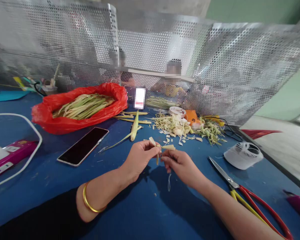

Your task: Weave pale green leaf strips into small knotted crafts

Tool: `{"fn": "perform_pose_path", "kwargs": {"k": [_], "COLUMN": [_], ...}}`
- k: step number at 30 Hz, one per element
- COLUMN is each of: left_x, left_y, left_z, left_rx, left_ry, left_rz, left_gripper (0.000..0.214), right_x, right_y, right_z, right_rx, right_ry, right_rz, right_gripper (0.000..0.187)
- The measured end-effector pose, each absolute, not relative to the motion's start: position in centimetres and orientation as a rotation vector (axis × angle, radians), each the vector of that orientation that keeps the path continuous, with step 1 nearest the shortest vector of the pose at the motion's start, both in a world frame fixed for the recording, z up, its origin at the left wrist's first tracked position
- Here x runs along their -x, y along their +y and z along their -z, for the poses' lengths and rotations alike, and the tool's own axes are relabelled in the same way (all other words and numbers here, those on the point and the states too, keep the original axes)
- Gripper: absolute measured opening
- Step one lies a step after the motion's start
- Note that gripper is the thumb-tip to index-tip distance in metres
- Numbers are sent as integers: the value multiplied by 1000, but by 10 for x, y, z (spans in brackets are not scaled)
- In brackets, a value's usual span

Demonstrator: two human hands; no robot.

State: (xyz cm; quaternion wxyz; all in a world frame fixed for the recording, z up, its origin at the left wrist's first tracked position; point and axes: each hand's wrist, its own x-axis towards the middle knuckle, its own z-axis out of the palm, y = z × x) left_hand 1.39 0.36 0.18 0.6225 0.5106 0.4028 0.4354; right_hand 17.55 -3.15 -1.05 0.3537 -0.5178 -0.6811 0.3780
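Note:
Over the middle of the blue table, my left hand (140,157) and my right hand (180,165) meet, both pinched on a small folded piece of pale yellow leaf strip (165,146). A thin white thread (169,181) dangles below my right fingers. A gold bangle (88,201) sits on my left wrist. Loose leaf strips (135,126) lie just beyond my hands.
A red bag of green-yellow strips (80,106) lies at the back left, a dark phone (83,146) in front of it. Leaf cuttings (182,128) are heaped at the back centre. Scissors (242,191) and a white fan (243,155) lie right. Perforated metal screens (165,50) stand behind, people beyond.

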Motion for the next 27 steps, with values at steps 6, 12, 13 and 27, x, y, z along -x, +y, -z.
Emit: {"fn": "perform_pose_path", "kwargs": {"k": [6, 12, 13, 27], "left_x": [-15, -16, -16, -13], "left_y": [7, 5, 4, 9], "left_z": [7, 7, 6, 8], "left_rx": [-1091, -1158, -1160, -1280], "left_ry": [911, 906, 899, 915], "left_rz": [-1028, -1031, -1036, -980], "left_gripper": [17, 15, 15, 14], "right_x": [-164, -164, -163, -166], "right_y": [-50, -48, -48, -51], "right_z": [6, 10, 10, -2], "right_rx": [1071, 982, 972, 958], "right_ry": [-1979, -1797, -1835, -1875], "right_rz": [-308, -597, -572, -519], "right_gripper": [15, 17, 16, 17]}}
